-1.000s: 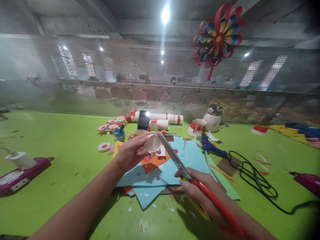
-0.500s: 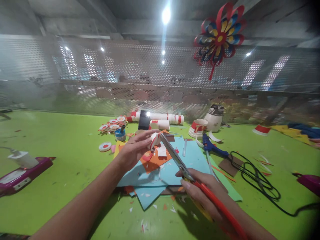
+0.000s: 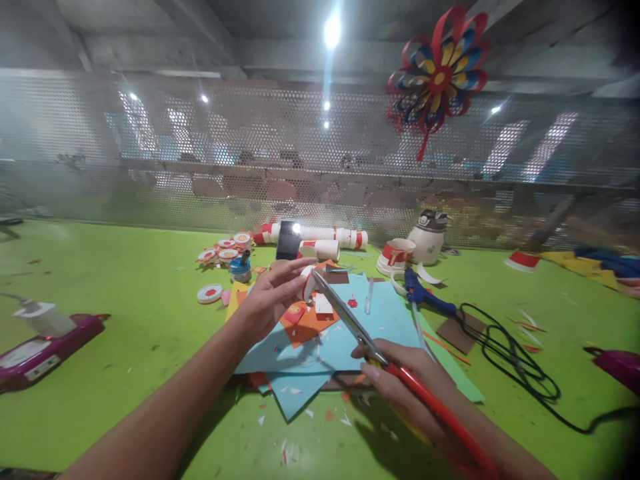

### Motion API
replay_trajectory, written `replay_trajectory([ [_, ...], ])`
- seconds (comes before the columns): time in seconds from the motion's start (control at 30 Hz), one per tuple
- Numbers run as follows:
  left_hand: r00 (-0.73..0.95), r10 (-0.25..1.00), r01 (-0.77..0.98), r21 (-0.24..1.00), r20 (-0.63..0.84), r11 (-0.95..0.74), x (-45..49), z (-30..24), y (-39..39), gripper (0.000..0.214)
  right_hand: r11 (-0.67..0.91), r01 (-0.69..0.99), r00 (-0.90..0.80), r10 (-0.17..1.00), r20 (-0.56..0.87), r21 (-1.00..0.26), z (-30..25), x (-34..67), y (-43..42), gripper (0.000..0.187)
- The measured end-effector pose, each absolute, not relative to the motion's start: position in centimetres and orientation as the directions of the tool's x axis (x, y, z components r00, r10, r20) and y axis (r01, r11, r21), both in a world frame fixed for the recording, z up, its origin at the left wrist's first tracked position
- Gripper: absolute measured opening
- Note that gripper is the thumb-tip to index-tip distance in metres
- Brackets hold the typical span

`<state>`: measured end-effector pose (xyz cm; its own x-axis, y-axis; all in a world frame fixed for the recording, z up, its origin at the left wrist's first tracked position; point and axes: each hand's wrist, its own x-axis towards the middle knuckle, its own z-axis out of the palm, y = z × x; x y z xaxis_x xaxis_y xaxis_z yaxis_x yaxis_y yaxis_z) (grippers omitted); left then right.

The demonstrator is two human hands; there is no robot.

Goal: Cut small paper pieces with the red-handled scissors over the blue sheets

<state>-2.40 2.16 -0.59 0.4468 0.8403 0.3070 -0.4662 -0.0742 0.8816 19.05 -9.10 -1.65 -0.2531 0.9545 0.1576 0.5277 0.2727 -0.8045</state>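
Note:
My left hand [image 3: 265, 300] pinches a small white paper cup piece with a red edge [image 3: 308, 283] between thumb and fingers. In my right hand [image 3: 405, 377] is a pair of scissors [image 3: 353, 325] with red and yellow handles. The long blades run up and left, and their tips touch or almost touch the white piece. Under both hands lie sheets of light blue paper [image 3: 370, 343] and an orange sheet [image 3: 313, 328], scattered with small scraps. A white paper piece [image 3: 324, 304] lies on the orange sheet.
Behind stand a blue glue bottle [image 3: 241, 269], round discs [image 3: 229, 254], paper cup tubes [image 3: 323, 249] and a cut cup [image 3: 396, 257]. To the right lie a blue glue gun [image 3: 430, 298] and coiled black cable [image 3: 520, 363]. A purple power strip [image 3: 55, 350] sits left.
The white piece has turned slightly in my left hand, and its curl looks different. The scissor tips have shifted a little left; the right hand has barely moved.

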Motion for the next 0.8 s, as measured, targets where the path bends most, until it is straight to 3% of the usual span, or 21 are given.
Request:
replay_trajectory([
  [0.23,0.455,0.839,-0.429,0.899,0.298,-0.087,-2.7,-0.3,2.2,0.036,0.238,0.45,-0.329,0.94,0.087,-0.861,-0.3,19.1,-9.5,0.027],
  [0.43,0.474,0.852,-0.437,0.899,0.22,0.011,-2.8,-0.4,2.3,0.041,0.134,0.323,-0.365,0.931,0.007,-0.937,-0.2,19.8,-9.9,0.026],
  [0.57,0.514,0.829,-0.431,0.902,0.222,0.026,-2.9,-0.4,2.2,0.039,0.165,0.301,-0.411,0.911,0.028,-0.939,-0.7,20.3,-10.0,0.041],
  [0.67,0.506,0.842,-0.417,0.908,0.185,0.051,-2.9,-0.3,2.1,0.039,0.077,0.236,-0.389,0.921,-0.021,-0.969,-1.4,20.3,-10.2,0.046],
  [0.8,0.463,0.881,-0.42,0.899,0.097,0.122,-2.9,-0.2,2.1,0.035,-0.112,-0.003,-0.445,0.89,-0.099,-0.994,-2.0,20.1,-10.3,0.033],
])
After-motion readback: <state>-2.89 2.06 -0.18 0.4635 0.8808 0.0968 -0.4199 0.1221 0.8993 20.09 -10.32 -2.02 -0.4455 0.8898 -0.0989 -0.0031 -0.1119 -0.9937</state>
